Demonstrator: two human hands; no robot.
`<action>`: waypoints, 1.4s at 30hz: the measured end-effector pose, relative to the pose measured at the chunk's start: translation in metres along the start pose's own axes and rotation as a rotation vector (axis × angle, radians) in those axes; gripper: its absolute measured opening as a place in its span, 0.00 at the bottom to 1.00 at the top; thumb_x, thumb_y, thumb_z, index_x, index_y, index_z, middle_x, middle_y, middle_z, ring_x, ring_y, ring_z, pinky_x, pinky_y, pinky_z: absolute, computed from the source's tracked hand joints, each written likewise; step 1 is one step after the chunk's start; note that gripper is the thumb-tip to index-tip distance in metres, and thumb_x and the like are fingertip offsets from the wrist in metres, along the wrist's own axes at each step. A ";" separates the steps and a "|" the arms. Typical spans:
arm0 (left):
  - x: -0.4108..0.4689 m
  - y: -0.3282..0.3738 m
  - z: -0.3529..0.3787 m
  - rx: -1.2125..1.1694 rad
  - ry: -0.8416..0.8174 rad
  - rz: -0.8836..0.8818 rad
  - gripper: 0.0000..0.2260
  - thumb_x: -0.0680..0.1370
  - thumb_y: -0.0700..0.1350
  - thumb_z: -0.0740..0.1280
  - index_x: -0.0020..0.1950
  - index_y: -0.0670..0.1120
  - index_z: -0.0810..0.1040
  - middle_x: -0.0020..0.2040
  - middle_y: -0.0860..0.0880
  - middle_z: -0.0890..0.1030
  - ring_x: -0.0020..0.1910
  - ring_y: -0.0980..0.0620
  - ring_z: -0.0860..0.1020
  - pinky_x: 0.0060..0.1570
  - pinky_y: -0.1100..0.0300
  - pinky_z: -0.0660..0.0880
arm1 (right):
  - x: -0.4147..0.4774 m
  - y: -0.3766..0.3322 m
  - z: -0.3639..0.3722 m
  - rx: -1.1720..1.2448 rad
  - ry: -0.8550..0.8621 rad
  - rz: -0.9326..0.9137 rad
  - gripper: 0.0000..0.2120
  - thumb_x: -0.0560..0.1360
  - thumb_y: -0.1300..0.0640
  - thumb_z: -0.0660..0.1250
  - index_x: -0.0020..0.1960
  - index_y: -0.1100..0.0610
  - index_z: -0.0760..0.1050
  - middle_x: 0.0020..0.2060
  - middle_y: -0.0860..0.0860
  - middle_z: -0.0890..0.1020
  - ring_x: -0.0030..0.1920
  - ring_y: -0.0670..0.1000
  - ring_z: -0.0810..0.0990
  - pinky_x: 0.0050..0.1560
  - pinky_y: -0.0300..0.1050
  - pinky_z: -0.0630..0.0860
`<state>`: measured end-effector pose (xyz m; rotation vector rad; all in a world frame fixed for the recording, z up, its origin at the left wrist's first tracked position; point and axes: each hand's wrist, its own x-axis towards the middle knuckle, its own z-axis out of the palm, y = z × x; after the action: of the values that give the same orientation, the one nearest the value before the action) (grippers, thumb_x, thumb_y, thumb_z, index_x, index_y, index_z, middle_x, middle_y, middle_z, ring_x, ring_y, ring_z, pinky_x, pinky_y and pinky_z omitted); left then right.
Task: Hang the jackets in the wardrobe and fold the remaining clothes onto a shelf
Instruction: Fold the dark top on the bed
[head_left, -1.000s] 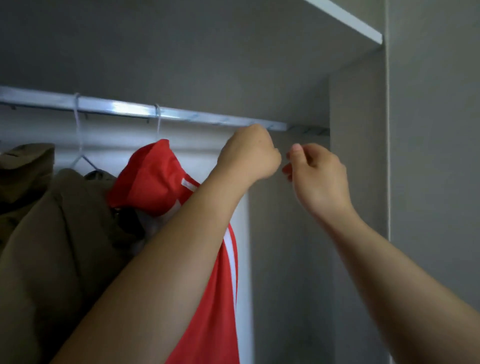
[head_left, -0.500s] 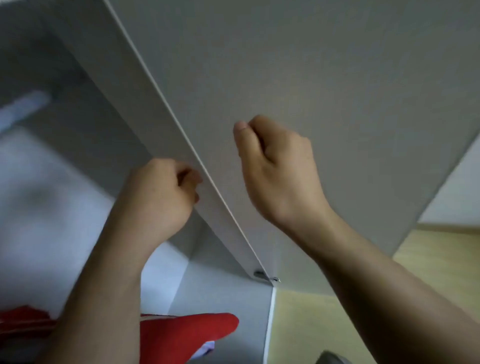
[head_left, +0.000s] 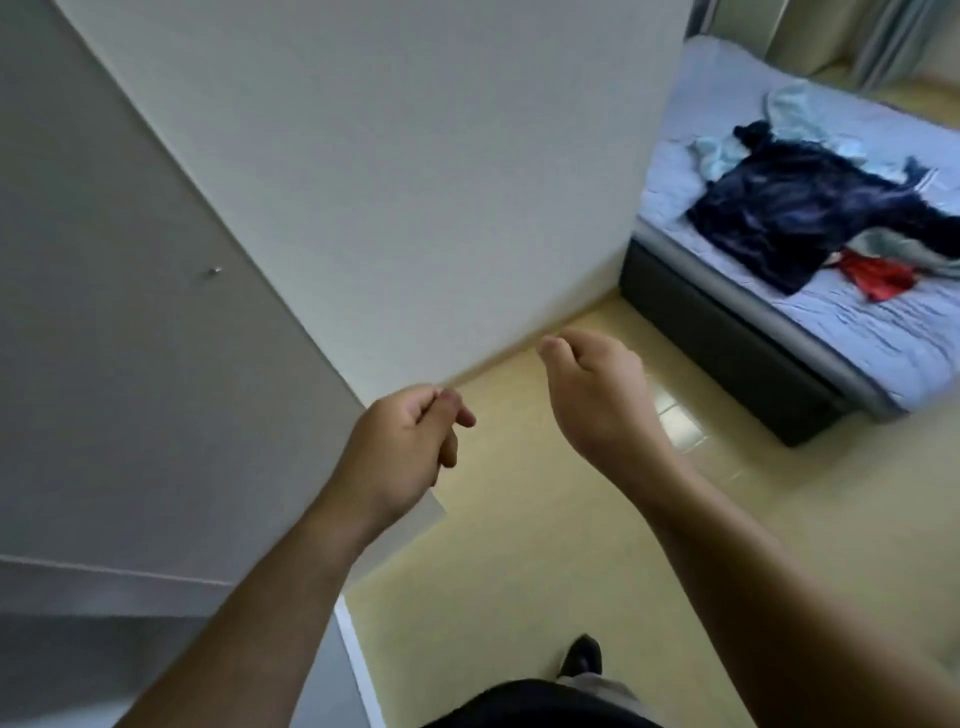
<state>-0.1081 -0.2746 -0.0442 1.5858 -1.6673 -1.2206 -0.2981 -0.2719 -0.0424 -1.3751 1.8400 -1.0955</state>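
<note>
A crumpled dark navy jacket (head_left: 795, 213) is spread across the pale lilac bed (head_left: 883, 332), its lower part reaching toward the near edge, with a light blue garment (head_left: 717, 153) behind it and a grey garment (head_left: 904, 249) and a small red garment (head_left: 878, 275) just beside it. The jacket is judged soft, limp and fairly light; it would best be taken at the collar or shoulders. The left hand (head_left: 400, 452) and the right hand (head_left: 597, 400) are raised over the floor, well apart from the bed, fingers loosely curled, with nothing held or touched.
</note>
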 end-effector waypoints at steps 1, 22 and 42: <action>0.008 0.009 0.026 -0.059 -0.026 0.002 0.16 0.85 0.51 0.60 0.42 0.49 0.81 0.29 0.52 0.76 0.26 0.54 0.70 0.28 0.65 0.69 | 0.002 0.017 -0.021 -0.011 0.013 0.028 0.18 0.79 0.51 0.58 0.38 0.63 0.71 0.29 0.55 0.73 0.29 0.50 0.69 0.32 0.54 0.71; 0.305 0.168 0.449 -0.009 -0.696 -0.049 0.13 0.85 0.47 0.62 0.45 0.43 0.81 0.29 0.52 0.76 0.26 0.56 0.71 0.27 0.64 0.69 | 0.198 0.293 -0.346 -0.217 0.310 0.487 0.21 0.81 0.46 0.59 0.39 0.63 0.70 0.28 0.53 0.73 0.29 0.49 0.68 0.31 0.46 0.66; 0.647 0.304 0.739 0.463 -0.755 -0.211 0.07 0.80 0.43 0.66 0.43 0.44 0.79 0.34 0.50 0.79 0.26 0.54 0.73 0.26 0.64 0.67 | 0.546 0.565 -0.520 -0.017 0.258 0.863 0.19 0.81 0.48 0.60 0.41 0.61 0.76 0.35 0.53 0.80 0.37 0.52 0.76 0.38 0.46 0.68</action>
<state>-0.9997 -0.7457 -0.2449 1.7055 -2.4359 -1.7913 -1.1572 -0.5833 -0.2711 -0.3317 2.2775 -0.7962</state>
